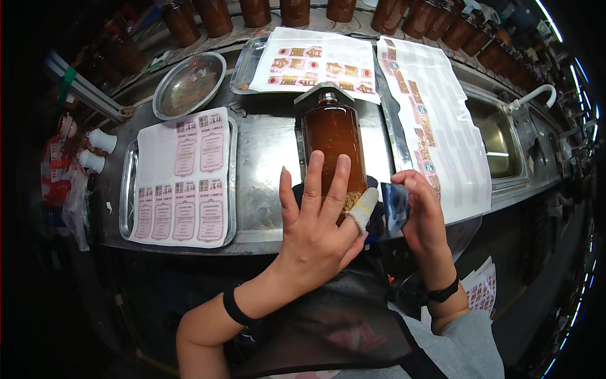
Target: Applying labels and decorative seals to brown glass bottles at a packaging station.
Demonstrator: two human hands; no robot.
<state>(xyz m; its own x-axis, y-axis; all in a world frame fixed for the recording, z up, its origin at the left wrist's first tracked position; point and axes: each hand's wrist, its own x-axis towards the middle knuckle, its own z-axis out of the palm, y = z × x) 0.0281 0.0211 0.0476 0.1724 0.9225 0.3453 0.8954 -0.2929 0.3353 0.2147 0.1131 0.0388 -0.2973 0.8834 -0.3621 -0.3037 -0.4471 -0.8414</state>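
Observation:
A tall amber glass bottle (333, 136) lies flat on the steel counter (268, 158), its neck pointing away from me. My left hand (319, 218) rests flat on the bottle's near end, fingers spread, with a white bandage on the little finger. Just right of the bottle's base, my right hand (421, 211) pinches a small dark shiny card (395, 205).
A tray with a label sheet (183, 177) sits at the left, another label sheet (315, 63) at the back, and a long sheet (435, 126) at the right. A round steel bowl (189, 85), a row of brown bottles (442, 25) and a sink (499, 142) ring the counter.

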